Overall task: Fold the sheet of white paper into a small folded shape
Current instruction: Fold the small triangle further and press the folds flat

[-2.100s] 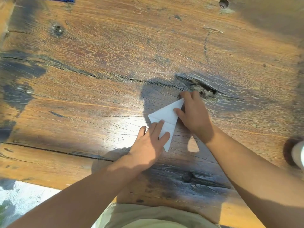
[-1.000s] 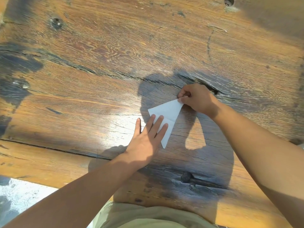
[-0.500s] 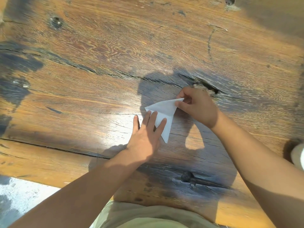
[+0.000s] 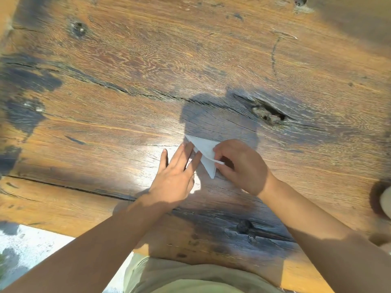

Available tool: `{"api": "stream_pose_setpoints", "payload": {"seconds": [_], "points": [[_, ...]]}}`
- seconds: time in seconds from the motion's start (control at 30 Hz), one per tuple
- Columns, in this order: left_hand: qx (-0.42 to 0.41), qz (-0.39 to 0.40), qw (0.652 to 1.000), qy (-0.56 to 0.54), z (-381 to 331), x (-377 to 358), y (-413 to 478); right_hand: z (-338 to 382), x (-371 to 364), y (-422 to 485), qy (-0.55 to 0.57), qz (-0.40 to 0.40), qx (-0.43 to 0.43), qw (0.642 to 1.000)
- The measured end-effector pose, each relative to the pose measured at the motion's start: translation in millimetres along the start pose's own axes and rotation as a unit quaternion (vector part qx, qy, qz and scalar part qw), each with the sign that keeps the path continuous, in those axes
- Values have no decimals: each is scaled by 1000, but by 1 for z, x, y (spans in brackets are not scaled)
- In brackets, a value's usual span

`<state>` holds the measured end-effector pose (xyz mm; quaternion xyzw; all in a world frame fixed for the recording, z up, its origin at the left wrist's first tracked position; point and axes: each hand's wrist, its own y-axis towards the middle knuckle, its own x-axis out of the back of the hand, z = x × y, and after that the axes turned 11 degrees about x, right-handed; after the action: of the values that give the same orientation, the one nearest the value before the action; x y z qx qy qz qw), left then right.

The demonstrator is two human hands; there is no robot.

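Note:
The white paper (image 4: 204,152), folded into a narrow triangle with its tip pointing toward me, lies on the weathered wooden table (image 4: 148,60). My left hand (image 4: 176,177) rests flat with fingers spread, its fingertips pressing the paper's left side. My right hand (image 4: 239,166) pinches a raised flap of the paper between thumb and fingers, holding it folded over the paper's right half. Part of the paper is hidden under both hands.
A deep knot hole (image 4: 268,116) sits just beyond the paper. A long crack (image 4: 101,83) runs across the planks. A pale rounded object (image 4: 385,200) shows at the right edge. The table's near edge and pale ground (image 4: 31,246) lie at lower left.
My right hand has carried the paper's far right corner over and down toward me, folding the flap across. My left hand stayed pressing the paper's left side.

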<state>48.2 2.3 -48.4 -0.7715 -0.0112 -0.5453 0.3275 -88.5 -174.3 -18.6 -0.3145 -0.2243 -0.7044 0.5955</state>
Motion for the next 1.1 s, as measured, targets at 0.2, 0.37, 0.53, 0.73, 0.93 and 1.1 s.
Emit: {"api": "stream_pose_setpoints", "payload": {"seconds": [0.2, 0.37, 0.53, 0.73, 0.93, 1.1], "points": [[3, -7, 1000, -5, 1, -2, -1, 0, -14, -5, -71, 77, 28, 994], [3, -24, 1000, 5, 0, -1, 1, 1, -17, -4, -81, 88, 14, 993], [11, -37, 999, 11, -6, 4, 1, 5, -23, -5, -73, 63, -12, 995], [15, -50, 999, 11, -7, 7, -1, 8, -37, -5, -95, 11, -65, 993], [17, -52, 998, 23, -7, 6, -1, 15, -46, 0, -114, -18, -133, 984], [-1, -84, 996, -29, 0, 8, -11, 16, -49, 3, -129, -18, -159, 979]]}}
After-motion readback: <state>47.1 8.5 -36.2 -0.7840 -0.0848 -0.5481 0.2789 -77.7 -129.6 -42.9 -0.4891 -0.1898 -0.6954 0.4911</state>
